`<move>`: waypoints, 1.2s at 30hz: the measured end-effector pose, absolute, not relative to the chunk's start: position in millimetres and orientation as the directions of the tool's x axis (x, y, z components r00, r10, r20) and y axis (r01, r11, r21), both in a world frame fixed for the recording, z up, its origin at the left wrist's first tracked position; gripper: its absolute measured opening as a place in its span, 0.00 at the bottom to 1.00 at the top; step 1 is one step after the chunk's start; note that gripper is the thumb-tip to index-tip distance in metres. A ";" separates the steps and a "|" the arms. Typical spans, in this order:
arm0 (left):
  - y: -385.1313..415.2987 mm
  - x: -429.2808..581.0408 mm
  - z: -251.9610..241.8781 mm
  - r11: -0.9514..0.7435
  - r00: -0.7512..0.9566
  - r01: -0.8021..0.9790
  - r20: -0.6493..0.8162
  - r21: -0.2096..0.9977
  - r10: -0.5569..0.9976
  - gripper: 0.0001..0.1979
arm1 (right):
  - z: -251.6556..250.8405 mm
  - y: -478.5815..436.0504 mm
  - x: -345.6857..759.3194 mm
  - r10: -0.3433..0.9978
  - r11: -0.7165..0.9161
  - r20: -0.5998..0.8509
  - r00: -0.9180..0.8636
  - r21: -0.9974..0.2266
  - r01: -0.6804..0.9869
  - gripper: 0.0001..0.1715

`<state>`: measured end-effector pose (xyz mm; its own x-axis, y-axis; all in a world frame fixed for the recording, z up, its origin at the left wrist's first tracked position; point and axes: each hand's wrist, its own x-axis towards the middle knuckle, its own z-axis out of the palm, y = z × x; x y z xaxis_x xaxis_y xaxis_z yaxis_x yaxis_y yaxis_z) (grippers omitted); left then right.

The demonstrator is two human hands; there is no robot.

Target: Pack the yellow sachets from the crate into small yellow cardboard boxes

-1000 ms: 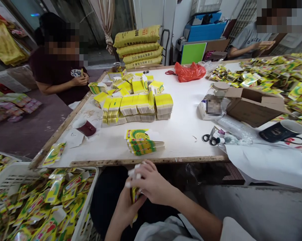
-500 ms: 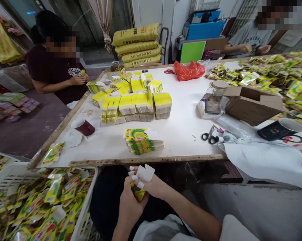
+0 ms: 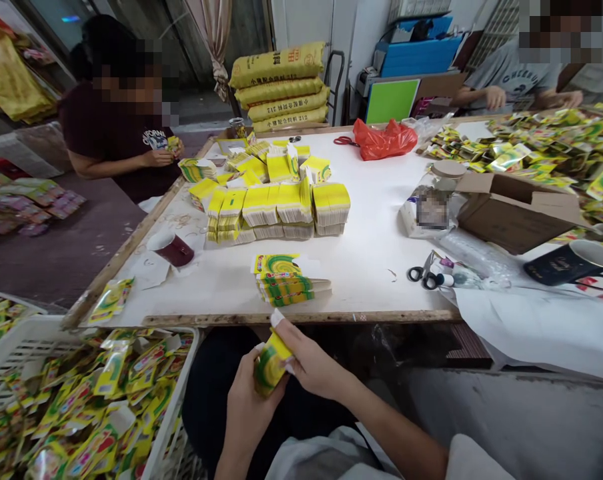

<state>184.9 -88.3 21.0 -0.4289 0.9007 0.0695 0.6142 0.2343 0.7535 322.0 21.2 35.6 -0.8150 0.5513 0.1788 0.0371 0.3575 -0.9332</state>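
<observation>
Above my lap, just below the table's front edge, I hold a small yellow-and-green printed carton (image 3: 270, 365). My left hand (image 3: 251, 393) wraps round its lower left side. On its upper right side my right hand (image 3: 309, 357) grips, with white coverings on some fingertips. Where the right fingers lie behind the carton is hidden. A short stack of flat printed cartons (image 3: 284, 283) lies on the table straight ahead of my hands. Behind it stand tight rows of bundled flat cartons (image 3: 281, 203).
A white basket (image 3: 181, 380) full of cartons stands at my left. On the white table (image 3: 366, 267) are a maroon mug (image 3: 174, 250), scissors (image 3: 424, 275), a cardboard box (image 3: 511, 217), a dark mug (image 3: 554, 267) and a red bag (image 3: 384, 140). Two people sit across the table.
The carton has turned so its printed face shows. A white flap that stood out between my fingers no longer shows. My right hand has shifted onto the carton's upper side.
</observation>
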 end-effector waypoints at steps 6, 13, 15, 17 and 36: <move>-92.6 173.0 35.3 0.231 -0.375 0.547 -0.011 0.805 0.927 0.27 | 47.7 38.8 337.5 0.317 0.483 0.040 -0.948 -0.866 0.125 0.20; -89.3 173.3 42.2 0.200 -0.328 0.652 0.034 0.732 0.944 0.27 | 52.3 45.0 338.5 0.336 0.453 0.087 -0.938 -0.888 0.080 0.17; -89.0 173.3 39.7 0.215 -0.348 0.639 0.028 0.739 0.937 0.28 | 49.1 37.2 334.2 0.389 0.412 0.090 -0.917 -0.907 0.086 0.19; -90.0 172.5 36.0 0.221 -0.353 0.572 -0.007 0.790 0.936 0.28 | 45.6 31.3 330.6 0.390 0.370 0.126 -0.912 -0.928 0.030 0.24; -94.0 154.5 24.0 -0.219 -0.725 -0.636 -0.475 0.740 0.499 0.19 | 67.2 143.2 296.0 0.881 0.459 0.159 -0.445 -0.507 0.729 0.08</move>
<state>154.5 -94.0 24.0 -0.7248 0.4991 -0.4749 -0.6357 -0.2188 0.7403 296.0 143.2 67.2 -0.4447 0.8814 0.1590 0.7295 0.4595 -0.5067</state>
